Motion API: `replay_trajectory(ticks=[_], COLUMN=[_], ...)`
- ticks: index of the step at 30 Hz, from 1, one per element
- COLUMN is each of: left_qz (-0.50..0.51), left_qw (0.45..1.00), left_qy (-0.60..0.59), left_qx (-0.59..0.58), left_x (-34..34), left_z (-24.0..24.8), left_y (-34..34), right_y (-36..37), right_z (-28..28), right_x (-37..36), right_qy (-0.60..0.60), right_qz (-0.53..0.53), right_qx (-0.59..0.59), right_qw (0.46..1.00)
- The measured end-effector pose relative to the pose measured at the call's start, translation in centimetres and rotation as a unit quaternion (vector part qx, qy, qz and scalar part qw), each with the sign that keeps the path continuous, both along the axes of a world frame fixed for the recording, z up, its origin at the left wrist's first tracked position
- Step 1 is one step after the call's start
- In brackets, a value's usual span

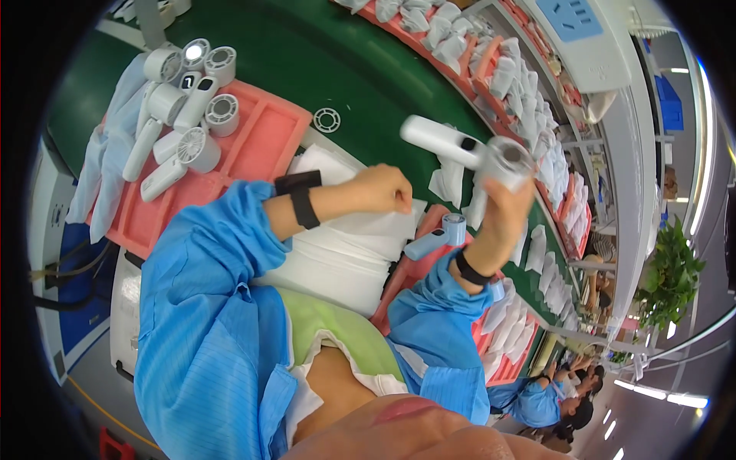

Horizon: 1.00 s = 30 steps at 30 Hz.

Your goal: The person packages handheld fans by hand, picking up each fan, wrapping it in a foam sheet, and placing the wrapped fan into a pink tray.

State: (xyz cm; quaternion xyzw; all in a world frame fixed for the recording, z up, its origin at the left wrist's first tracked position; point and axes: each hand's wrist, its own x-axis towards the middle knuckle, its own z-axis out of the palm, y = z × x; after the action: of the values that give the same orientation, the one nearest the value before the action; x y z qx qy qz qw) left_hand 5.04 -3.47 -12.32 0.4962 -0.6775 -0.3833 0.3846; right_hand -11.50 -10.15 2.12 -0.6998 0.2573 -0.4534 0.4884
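Observation:
My right hand [507,208] grips a white handheld fan [445,142] by its round head, and the handle points left over the green work surface. The fan is slightly blurred. My left hand [386,189] is curled into a fist above a stack of white foam sheets [330,257]; whatever its fingers hold, if anything, is hidden. Below my right hand, a light blue handheld fan [433,239] lies in a pink tray. At the left, several white fans [198,149] are piled on another pink divided tray [270,142].
A white ring-shaped grille [326,120] lies on the green surface [299,46]. Several wrapped items [506,69] fill pink trays along the far side. White gloves or sleeves [115,146] drape over the left tray. A socket panel [571,19] hangs at upper right, and co-workers [540,402] sit at lower right.

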Motion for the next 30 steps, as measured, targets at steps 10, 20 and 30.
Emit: replay_trajectory(ticks=[10,20,30], left_qz=[0.002,0.121,0.157], left_qw=[0.988,0.906,0.949], left_qy=[0.154,0.399,0.274], left_qx=[-0.021,-0.073,-0.007], left_x=[2.2,2.2,3.8], left_z=[4.9,7.6,7.1], left_y=[0.5,2.1,1.4], right_y=[2.5,3.0,4.5], right_z=[0.8,-2.5,-1.6], right_x=[-8.0,-1.5,-2.3], right_qy=[0.152,0.070,0.120], right_qz=[-0.045,-0.022,-0.082], right_qx=[-0.067,-0.160,-0.207], right_qw=[0.985,0.984,0.967])
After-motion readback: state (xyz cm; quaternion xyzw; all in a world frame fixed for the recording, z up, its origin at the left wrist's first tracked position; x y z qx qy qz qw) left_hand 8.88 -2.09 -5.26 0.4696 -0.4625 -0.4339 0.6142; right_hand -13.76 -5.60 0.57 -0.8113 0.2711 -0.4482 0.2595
